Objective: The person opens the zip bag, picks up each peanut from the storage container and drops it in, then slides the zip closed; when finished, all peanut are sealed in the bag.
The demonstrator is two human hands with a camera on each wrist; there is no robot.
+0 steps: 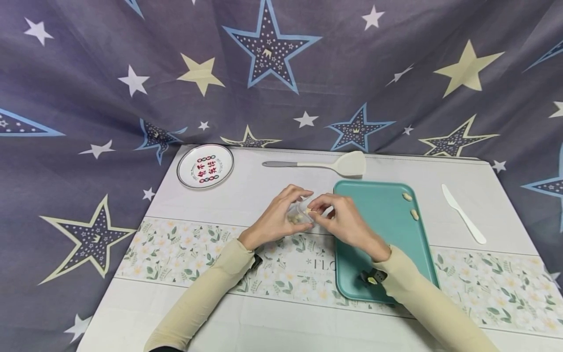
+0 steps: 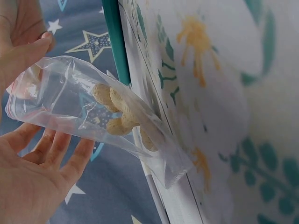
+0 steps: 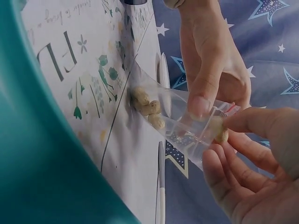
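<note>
A clear zip-lock bag (image 2: 65, 107) hangs tilted over the table, several unshelled peanuts (image 2: 124, 109) gathered in its lower end. My left hand (image 1: 279, 215) holds the bag near its mouth, the thumb lying against the film in the right wrist view. At that mouth my right hand (image 1: 345, 222) pinches one peanut (image 3: 220, 133) between thumb and fingers. Whether this peanut is just inside or just outside the film, I cannot tell. Under my right forearm lies a teal tray (image 1: 378, 193), with two peanuts (image 1: 414, 214) near its right edge.
A white spatula (image 1: 352, 164) with a grey handle lies behind the hands. Back left is a round plate (image 1: 189, 171) with red lettering. To the tray's right rests a white plastic knife (image 1: 464, 215). A star-patterned curtain (image 1: 281, 107) hangs behind the table.
</note>
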